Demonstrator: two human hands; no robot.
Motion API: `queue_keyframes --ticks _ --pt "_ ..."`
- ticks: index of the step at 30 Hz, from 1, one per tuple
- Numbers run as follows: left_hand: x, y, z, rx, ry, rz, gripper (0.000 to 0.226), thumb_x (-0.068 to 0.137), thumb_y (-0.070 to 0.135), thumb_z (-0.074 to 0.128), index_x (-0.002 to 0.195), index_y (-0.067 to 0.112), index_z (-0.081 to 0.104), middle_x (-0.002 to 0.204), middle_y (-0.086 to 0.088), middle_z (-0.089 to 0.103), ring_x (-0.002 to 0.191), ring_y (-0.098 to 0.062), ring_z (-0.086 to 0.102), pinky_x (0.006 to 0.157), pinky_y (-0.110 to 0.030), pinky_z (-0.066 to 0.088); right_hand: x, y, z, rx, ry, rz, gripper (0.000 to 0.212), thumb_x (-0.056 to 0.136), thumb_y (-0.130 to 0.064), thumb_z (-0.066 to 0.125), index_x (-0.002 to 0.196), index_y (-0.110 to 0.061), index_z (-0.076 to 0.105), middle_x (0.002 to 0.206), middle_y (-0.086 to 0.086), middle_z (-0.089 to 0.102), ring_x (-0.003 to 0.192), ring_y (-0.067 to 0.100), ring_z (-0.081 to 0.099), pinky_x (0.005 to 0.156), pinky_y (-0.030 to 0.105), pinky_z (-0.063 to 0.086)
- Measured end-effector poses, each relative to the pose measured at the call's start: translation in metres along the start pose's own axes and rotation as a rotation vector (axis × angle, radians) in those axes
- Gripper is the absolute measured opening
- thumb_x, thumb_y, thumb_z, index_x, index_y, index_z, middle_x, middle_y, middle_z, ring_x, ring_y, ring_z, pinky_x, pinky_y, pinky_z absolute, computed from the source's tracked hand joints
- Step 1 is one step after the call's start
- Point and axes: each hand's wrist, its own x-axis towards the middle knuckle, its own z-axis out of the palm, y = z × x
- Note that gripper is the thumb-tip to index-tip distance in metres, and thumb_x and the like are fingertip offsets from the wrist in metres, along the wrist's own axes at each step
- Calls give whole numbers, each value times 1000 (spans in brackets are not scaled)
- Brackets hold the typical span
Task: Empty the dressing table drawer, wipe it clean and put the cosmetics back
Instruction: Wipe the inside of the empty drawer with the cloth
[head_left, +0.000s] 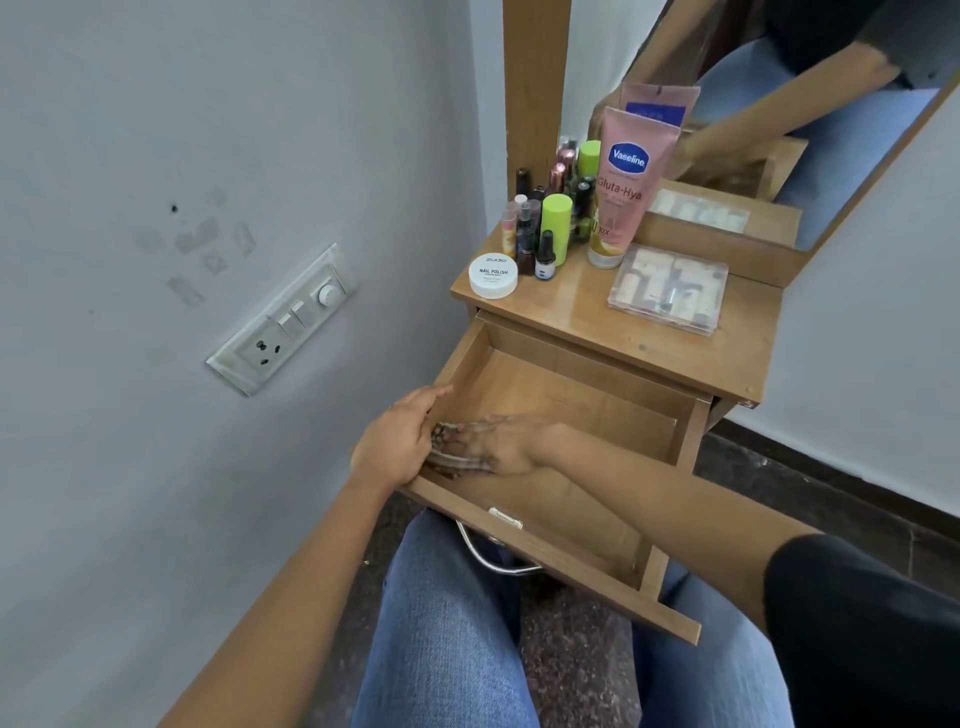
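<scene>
The wooden drawer (582, 569) of the dressing table (587, 325) is pulled out over my lap, and most of its floor is bare. My left hand (395, 441) rests at the drawer's left wall with its fingers relaxed. Inside the near left corner, my right hand (501, 441) lies flat with straight, blurred fingers pointing at the left hand. A few small dark items (442, 431) lie between the two hands; what they are is unclear. On the table top stand a pink Vaseline tube (623, 192), a white nail polish jar (492, 276), several small bottles (545, 223) and a clear plastic box (670, 291).
A mirror (779, 130) rises behind the table top. The grey wall on the left carries a switch and socket plate (280, 322) close to the drawer. A metal handle (493, 561) hangs from the drawer front above my knees. Dark floor shows to the right.
</scene>
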Motion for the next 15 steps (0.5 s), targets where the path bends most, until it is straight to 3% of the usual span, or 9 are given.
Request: queue_keyframes --ticks 3,8,12,15 --pt "0 -1 0 -7 0 -7 53 94 5 35 138 32 44 143 9 47 128 -14 47 103 -32 40 -4 25 -8 55 39 73 52 101 -27 33 151 -25 18 159 -4 10 146 13 9 120 33 10" --pt "0 -1 2 11 -3 -12 56 92 1 35 138 34 43 144 10 45 130 -13 45 103 -32 41 -9 57 -27 203 36 374 65 99 -12 34 152 -15 -4 159 1 -10 147 18 -8 119 36 2" --pt "1 2 1 14 21 -23 53 93 3 36 136 33 45 142 11 48 128 -13 47 101 -32 42 0 41 -22 287 82 402 59 101 -21 29 152 -14 -2 158 4 -11 146 21 -10 118 40 -1" --pt "2 0 3 -15 26 -7 51 93 6 38 135 33 47 140 10 50 126 -14 49 100 -31 41 -1 17 -5 255 90 254 54 102 -27 33 151 -13 16 159 7 2 147 23 -2 118 38 2"
